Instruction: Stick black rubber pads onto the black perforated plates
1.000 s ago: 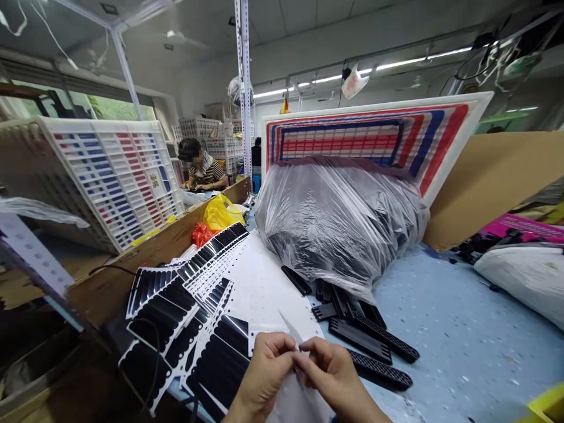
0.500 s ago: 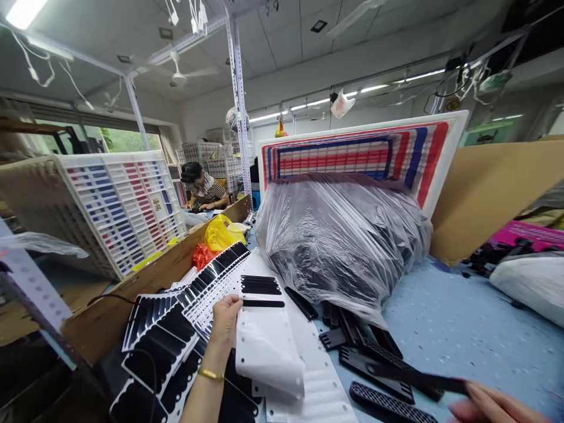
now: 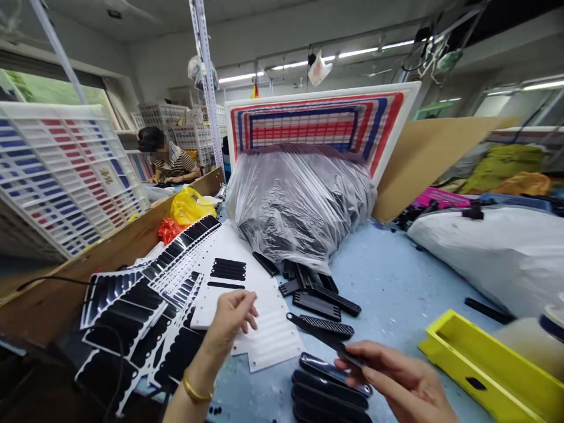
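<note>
My right hand [image 3: 399, 382] pinches a thin black strip [image 3: 324, 336] that sticks out to the left over the blue table [image 3: 396, 294]. My left hand [image 3: 231, 317] hovers over a white backing sheet [image 3: 259, 329], fingers loosely curled, holding nothing that I can see. Black slotted plastic grilles [image 3: 326, 302] lie just beyond both hands. More black oblong parts [image 3: 328, 393] sit in a row under my right hand. Sheets of black stickers [image 3: 141, 311] fan out to the left.
A big clear plastic bag of black parts [image 3: 299, 205] stands at the back centre. A yellow tray [image 3: 489, 367] is at the right, a white sack [image 3: 489, 252] behind it. White lattice crates [image 3: 61, 170] and a seated person [image 3: 165, 161] are at the left.
The white sheet that my left hand held up now lies flat, and the hand has let go. My right hand has come in from the right with the black strip. The camera swung right.
</note>
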The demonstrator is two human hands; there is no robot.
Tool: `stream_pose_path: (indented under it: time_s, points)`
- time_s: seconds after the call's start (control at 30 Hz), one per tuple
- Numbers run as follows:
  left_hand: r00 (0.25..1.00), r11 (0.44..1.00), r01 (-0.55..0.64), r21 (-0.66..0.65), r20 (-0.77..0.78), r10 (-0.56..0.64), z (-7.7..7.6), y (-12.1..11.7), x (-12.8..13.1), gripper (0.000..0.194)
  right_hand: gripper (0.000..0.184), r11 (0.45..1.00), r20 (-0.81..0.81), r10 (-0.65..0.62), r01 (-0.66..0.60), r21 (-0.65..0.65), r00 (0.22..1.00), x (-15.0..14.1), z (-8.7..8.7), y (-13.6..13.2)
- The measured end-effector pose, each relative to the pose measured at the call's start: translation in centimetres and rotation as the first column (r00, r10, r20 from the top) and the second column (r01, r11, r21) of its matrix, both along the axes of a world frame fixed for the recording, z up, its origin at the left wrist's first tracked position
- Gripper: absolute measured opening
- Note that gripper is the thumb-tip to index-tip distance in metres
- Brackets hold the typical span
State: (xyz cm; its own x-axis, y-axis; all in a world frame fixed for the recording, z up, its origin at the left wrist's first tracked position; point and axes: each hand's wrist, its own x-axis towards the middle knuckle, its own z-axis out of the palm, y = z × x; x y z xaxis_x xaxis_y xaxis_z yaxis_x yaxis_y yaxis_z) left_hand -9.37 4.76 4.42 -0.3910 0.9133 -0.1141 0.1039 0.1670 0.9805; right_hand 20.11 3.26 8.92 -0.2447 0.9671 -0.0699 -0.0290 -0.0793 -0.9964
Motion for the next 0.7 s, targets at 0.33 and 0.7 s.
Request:
stream_pose_path:
  time_s: [0.33, 0.7]
  points:
    - [0.767, 0.972, 0.215, 0.097, 0.599, -0.23, 0.0, -1.8, 8.2, 0.045, 0.037, 0.991, 0.271, -0.006, -0.03, 0.128, 0.963, 2.5, -2.7, 0.3]
    - [0.719, 0.97, 0.23, 0.075, 0.659, -0.221, -1.5, -0.7, 10.4, 0.045, 0.017, 0.473, 0.614, -0.378, -0.425, 0.772, 0.693, 1.8, -4.9, 3.5]
